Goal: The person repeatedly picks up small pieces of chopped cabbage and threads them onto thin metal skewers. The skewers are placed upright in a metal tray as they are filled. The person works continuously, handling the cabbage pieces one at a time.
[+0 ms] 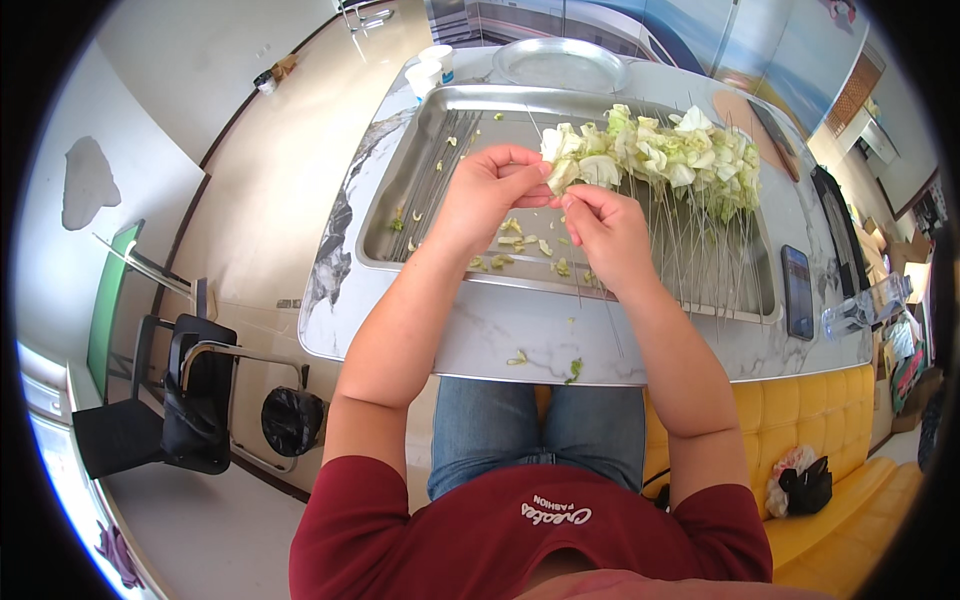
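Both hands meet over the long rectangular steel tray on the grey marble-patterned counter: the left hand pinches a pale green cabbage leaf piece, while the right hand has its fingertips closed on a thin metal skewer just beneath. Skewered green-white cabbage bunches lie heaped across the tray's far right, bare thin skewers at its left. A black smartphone lies right of the tray.

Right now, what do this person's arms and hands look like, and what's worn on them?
Both forearms are bare. The left hand and right hand wear no gloves, rings or watch that I can see. Short dark red sleeves end above the elbows.
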### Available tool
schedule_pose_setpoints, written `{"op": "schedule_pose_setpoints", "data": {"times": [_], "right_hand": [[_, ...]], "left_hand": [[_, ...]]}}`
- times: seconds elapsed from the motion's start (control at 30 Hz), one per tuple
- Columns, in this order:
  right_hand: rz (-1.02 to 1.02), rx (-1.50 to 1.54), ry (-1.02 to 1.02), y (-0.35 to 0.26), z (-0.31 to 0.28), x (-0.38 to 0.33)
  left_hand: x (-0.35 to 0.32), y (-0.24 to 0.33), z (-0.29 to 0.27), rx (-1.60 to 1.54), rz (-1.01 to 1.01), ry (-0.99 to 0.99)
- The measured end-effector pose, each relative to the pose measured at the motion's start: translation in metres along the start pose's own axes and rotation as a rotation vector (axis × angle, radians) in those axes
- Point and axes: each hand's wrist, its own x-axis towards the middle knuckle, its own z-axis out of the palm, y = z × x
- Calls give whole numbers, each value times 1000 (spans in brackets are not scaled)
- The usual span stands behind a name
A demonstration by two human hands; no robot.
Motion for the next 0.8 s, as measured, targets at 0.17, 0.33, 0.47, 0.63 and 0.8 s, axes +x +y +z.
{"op": "schedule_pose_setpoints", "data": {"times": [0.17,0.33,0.47,0.63,0.8], "right_hand": [[27,-16,-11,-5,-2,2],[56,-9,-49,-5,-3,2],[66,-16,-52,-7,-4,1],[53,-36,-41,-5,-4,2],[55,59,63,-12,-10,3]], "left_hand": [[-6,9,9,-14,-4,-25],[-3,1,7,1,3,26],[-5,4,8,8,34,12],[-5,3,8,28,20,5],[7,1,-12,272,60,58]]}}
